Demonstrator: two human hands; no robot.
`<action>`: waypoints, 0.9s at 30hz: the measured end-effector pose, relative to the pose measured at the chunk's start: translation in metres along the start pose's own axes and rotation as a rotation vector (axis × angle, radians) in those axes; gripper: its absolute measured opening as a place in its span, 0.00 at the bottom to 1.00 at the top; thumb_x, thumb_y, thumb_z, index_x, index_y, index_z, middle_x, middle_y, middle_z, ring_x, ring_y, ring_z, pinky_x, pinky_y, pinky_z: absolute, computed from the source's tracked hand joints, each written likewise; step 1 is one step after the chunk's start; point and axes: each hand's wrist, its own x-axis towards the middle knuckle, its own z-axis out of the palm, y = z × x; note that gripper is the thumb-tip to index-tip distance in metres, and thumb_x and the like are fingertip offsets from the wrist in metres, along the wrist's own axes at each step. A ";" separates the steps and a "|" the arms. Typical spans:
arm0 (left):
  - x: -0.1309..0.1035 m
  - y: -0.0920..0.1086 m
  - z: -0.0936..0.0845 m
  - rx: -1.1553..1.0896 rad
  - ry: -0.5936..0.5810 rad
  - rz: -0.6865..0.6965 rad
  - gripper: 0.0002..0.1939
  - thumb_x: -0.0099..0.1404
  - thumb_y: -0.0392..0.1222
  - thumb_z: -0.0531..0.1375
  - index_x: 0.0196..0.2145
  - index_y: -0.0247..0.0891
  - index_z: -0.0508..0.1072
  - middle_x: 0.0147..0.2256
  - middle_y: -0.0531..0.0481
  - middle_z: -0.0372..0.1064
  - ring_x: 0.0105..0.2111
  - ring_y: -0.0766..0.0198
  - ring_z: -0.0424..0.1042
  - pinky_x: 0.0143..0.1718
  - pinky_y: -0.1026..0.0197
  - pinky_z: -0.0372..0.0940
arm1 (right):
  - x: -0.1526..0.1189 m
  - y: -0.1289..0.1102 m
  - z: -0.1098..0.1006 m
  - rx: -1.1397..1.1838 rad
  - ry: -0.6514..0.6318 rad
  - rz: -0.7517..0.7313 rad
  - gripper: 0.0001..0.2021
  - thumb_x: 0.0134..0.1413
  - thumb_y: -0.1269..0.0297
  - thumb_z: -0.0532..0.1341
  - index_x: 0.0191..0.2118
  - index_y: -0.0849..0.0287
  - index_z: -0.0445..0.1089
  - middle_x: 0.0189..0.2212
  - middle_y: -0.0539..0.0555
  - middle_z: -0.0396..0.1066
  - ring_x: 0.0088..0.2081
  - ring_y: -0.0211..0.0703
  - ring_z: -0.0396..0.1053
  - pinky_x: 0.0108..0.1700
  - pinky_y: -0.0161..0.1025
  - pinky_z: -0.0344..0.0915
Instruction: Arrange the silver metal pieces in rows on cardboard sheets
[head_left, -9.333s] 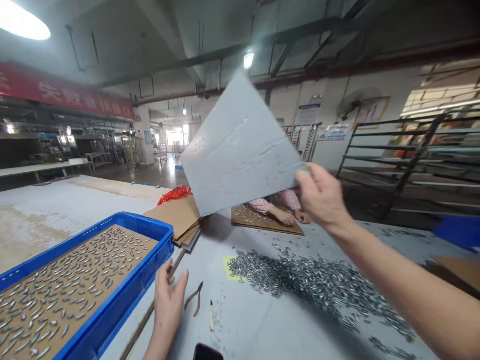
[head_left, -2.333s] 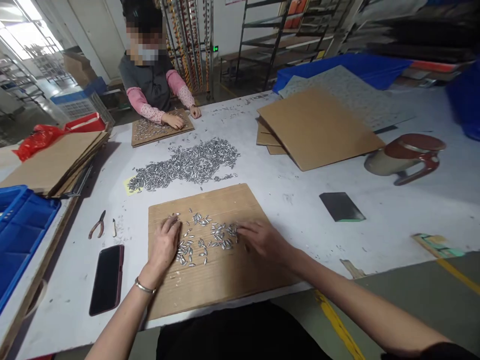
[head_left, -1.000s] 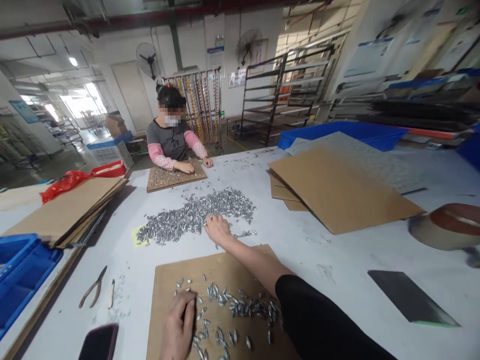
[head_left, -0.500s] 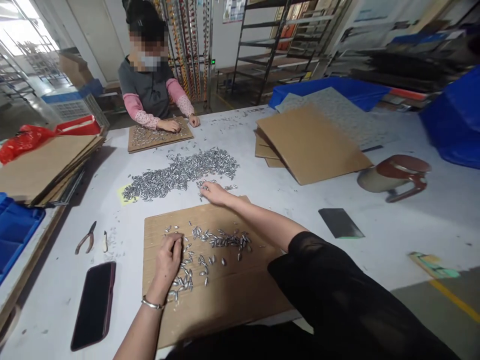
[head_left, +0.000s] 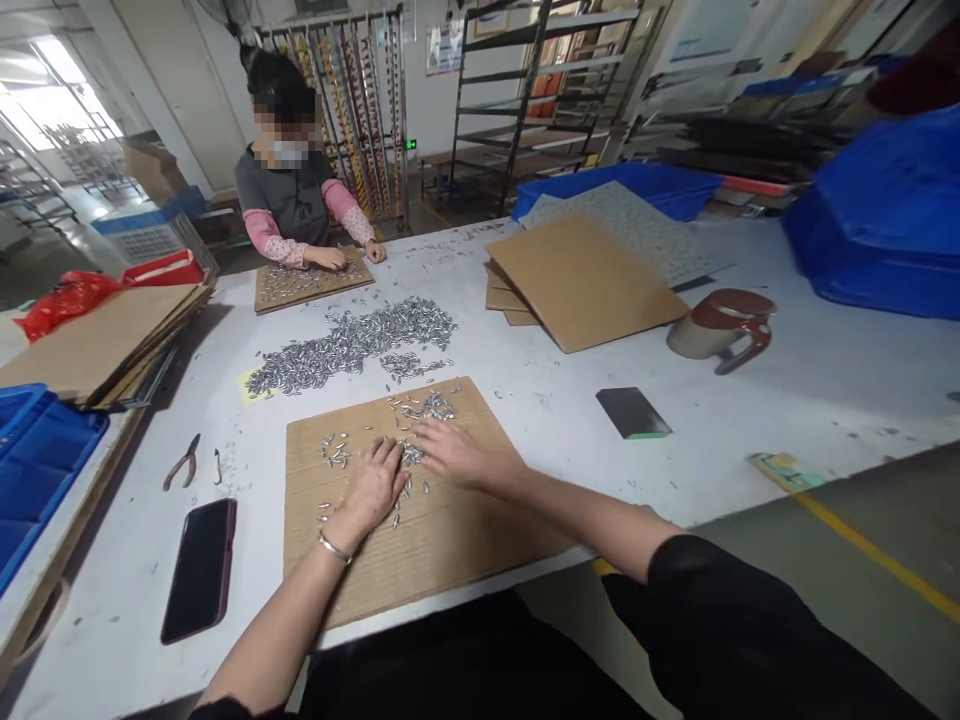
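Both hands are over a sheet of brown cardboard (head_left: 442, 550) on the white table. My left hand (head_left: 375, 485) lies palm down with its fingers a little apart, touching small silvery pieces (head_left: 411, 454). Close to its right, my right hand (head_left: 454, 450) rests flat, fingers stretched toward the same pieces. More pieces lie loose near the cardboard's far edge and left of my left hand. Beyond the cardboard, a long heap of the silvery pieces (head_left: 360, 340) spreads over the table, partly on a yellow slip. What lies under my palms is hidden.
Across the table, a person's hand (head_left: 327, 258) works over another cardboard with pieces. Pliers (head_left: 182, 462) and a phone (head_left: 199, 570) lie at left. At right are stacked cardboard sheets (head_left: 585, 280), a dark block (head_left: 634, 412) and a mug (head_left: 712, 325). Blue bins (head_left: 885, 220) stand farther off.
My right hand has moved from the small pieces by the heap back onto the cardboard. My left hand has shifted right and opened out. Pieces on the cardboard lie differently, and the view has shifted.
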 end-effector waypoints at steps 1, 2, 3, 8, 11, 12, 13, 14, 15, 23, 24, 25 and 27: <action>-0.012 0.002 -0.002 -0.007 -0.011 0.038 0.20 0.72 0.44 0.56 0.58 0.37 0.70 0.57 0.37 0.71 0.59 0.48 0.68 0.59 0.41 0.66 | -0.016 -0.009 0.005 -0.007 -0.001 -0.061 0.21 0.68 0.64 0.56 0.63 0.58 0.68 0.64 0.62 0.65 0.66 0.54 0.59 0.67 0.57 0.54; -0.027 0.004 -0.006 -0.016 -0.014 0.066 0.19 0.74 0.43 0.55 0.59 0.38 0.70 0.57 0.39 0.72 0.58 0.49 0.68 0.59 0.41 0.66 | -0.031 -0.015 0.009 -0.008 -0.006 -0.129 0.20 0.68 0.65 0.55 0.63 0.58 0.68 0.64 0.62 0.65 0.66 0.54 0.59 0.67 0.58 0.55; -0.042 0.005 -0.010 -0.025 -0.008 0.064 0.18 0.75 0.42 0.53 0.58 0.40 0.70 0.56 0.41 0.73 0.57 0.50 0.69 0.58 0.42 0.67 | -0.044 -0.019 0.011 0.002 -0.008 -0.187 0.20 0.69 0.66 0.54 0.62 0.57 0.69 0.63 0.62 0.67 0.65 0.53 0.61 0.67 0.57 0.56; -0.072 0.011 -0.025 -0.037 0.086 0.054 0.18 0.75 0.40 0.52 0.59 0.42 0.70 0.59 0.42 0.71 0.60 0.50 0.67 0.59 0.41 0.68 | -0.052 0.003 0.002 0.031 0.126 -0.114 0.20 0.71 0.65 0.50 0.61 0.59 0.70 0.62 0.62 0.67 0.64 0.51 0.62 0.67 0.56 0.57; -0.054 0.020 -0.017 0.015 0.066 0.061 0.18 0.75 0.40 0.52 0.59 0.39 0.70 0.59 0.40 0.70 0.61 0.48 0.66 0.60 0.38 0.67 | -0.026 0.018 -0.001 -0.037 0.171 0.134 0.23 0.70 0.60 0.53 0.65 0.61 0.66 0.68 0.66 0.59 0.69 0.58 0.53 0.68 0.60 0.54; -0.050 0.023 -0.014 0.036 0.051 0.066 0.17 0.75 0.40 0.53 0.58 0.39 0.71 0.59 0.40 0.70 0.60 0.47 0.67 0.59 0.38 0.68 | -0.021 0.017 0.001 -0.054 0.151 0.172 0.24 0.69 0.59 0.54 0.65 0.62 0.65 0.68 0.67 0.58 0.70 0.60 0.52 0.67 0.61 0.54; -0.049 0.024 -0.011 0.052 0.038 0.072 0.17 0.75 0.40 0.53 0.56 0.39 0.72 0.58 0.39 0.71 0.59 0.47 0.68 0.57 0.38 0.69 | -0.020 0.014 0.004 -0.064 0.126 0.174 0.24 0.68 0.59 0.55 0.65 0.62 0.65 0.68 0.67 0.58 0.70 0.60 0.51 0.67 0.62 0.54; -0.052 0.025 -0.010 0.060 0.030 0.075 0.16 0.75 0.39 0.52 0.56 0.40 0.73 0.58 0.40 0.72 0.57 0.48 0.70 0.56 0.39 0.70 | -0.023 0.007 0.007 -0.067 0.098 0.134 0.24 0.68 0.59 0.55 0.65 0.62 0.66 0.67 0.66 0.59 0.70 0.60 0.52 0.67 0.61 0.54; -0.059 0.024 -0.011 0.058 0.018 0.083 0.16 0.75 0.38 0.52 0.55 0.40 0.73 0.58 0.40 0.72 0.57 0.49 0.71 0.56 0.40 0.71 | -0.031 -0.002 0.011 -0.064 0.073 0.067 0.23 0.68 0.59 0.55 0.63 0.62 0.67 0.67 0.66 0.60 0.69 0.60 0.52 0.67 0.61 0.54; -0.068 0.008 -0.039 -0.101 0.096 0.088 0.17 0.74 0.36 0.52 0.57 0.41 0.71 0.58 0.41 0.71 0.59 0.55 0.69 0.59 0.49 0.68 | -0.052 -0.009 0.002 0.013 0.072 -0.168 0.21 0.69 0.62 0.52 0.62 0.60 0.68 0.64 0.63 0.64 0.67 0.54 0.57 0.69 0.57 0.52; -0.048 0.008 -0.037 -0.104 0.077 0.089 0.18 0.75 0.36 0.51 0.58 0.41 0.70 0.59 0.41 0.70 0.59 0.55 0.67 0.61 0.48 0.67 | -0.036 0.004 -0.002 -0.004 0.092 -0.090 0.22 0.69 0.63 0.52 0.63 0.60 0.67 0.66 0.64 0.62 0.68 0.55 0.56 0.68 0.59 0.52; -0.025 0.008 -0.033 -0.096 0.061 0.086 0.18 0.75 0.37 0.50 0.59 0.40 0.69 0.59 0.41 0.70 0.60 0.55 0.67 0.61 0.47 0.66 | -0.020 0.017 -0.005 -0.019 0.118 -0.001 0.22 0.69 0.62 0.51 0.65 0.60 0.66 0.67 0.65 0.59 0.69 0.56 0.54 0.69 0.60 0.52; 0.020 0.008 -0.021 -0.058 0.028 0.087 0.19 0.76 0.38 0.49 0.59 0.38 0.69 0.59 0.39 0.69 0.61 0.53 0.65 0.61 0.45 0.66 | 0.008 0.036 -0.005 -0.050 0.124 0.135 0.24 0.70 0.61 0.50 0.66 0.62 0.63 0.68 0.66 0.58 0.69 0.57 0.54 0.68 0.60 0.53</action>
